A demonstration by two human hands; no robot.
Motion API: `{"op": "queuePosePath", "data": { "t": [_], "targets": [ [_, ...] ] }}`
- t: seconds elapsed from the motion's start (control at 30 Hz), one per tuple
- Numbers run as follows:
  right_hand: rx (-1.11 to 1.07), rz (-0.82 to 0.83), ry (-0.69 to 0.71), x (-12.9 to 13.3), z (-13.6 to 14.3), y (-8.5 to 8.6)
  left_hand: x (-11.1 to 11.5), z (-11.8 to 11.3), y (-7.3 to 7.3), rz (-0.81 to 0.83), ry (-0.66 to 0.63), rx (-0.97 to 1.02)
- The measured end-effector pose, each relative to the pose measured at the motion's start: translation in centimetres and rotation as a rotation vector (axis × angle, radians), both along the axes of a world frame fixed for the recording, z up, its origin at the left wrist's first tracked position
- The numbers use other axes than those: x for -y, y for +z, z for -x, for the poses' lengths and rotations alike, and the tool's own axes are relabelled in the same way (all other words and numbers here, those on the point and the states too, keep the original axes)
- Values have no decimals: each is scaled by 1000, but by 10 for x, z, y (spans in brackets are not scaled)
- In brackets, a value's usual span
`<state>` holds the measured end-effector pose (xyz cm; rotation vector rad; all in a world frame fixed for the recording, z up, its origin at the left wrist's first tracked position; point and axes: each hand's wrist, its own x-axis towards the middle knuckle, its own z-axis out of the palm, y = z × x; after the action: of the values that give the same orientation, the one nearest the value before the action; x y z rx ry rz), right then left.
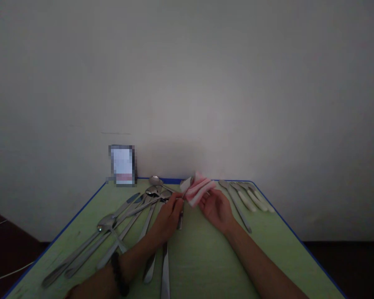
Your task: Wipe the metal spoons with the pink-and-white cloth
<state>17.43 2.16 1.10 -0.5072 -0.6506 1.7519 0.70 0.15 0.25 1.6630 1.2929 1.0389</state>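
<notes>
My left hand (170, 216) is closed around the handle of a metal spoon (180, 222), whose end sticks out below my fingers. A rounded metallic end shows beside the cloth, though the cloth covers part of it. In my right hand (217, 209) is a pink-and-white striped cloth (199, 189), bunched against the spoon. Beneath and left of my left forearm lie several long-handled metal spoons (107, 224) and table knives (165, 270), overlapping each other. Close to my right hand, a single metal spoon (237, 205) rests at a slant.
Several utensils with cream handles (247, 202) lie at the back right of the green table (205, 265), which has a blue edge. A blurred-out device with a bright screen (123, 165) leans by the wall (187, 104) at the back left.
</notes>
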Motion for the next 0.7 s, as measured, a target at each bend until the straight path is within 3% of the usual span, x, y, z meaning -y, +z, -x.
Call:
{"op": "queuePosePath", "data": {
  "t": [0.27,0.4,0.7],
  "targets": [
    [77,-77,6,2,7,-3,-2,0,-2,-41,-81,15],
    [139,-15,-42,-1,9,-10,-1,0,-3,34,-139,40],
    [6,106,-120,-5,5,-9,-1,1,-5,82,-158,64]
  ]
}}
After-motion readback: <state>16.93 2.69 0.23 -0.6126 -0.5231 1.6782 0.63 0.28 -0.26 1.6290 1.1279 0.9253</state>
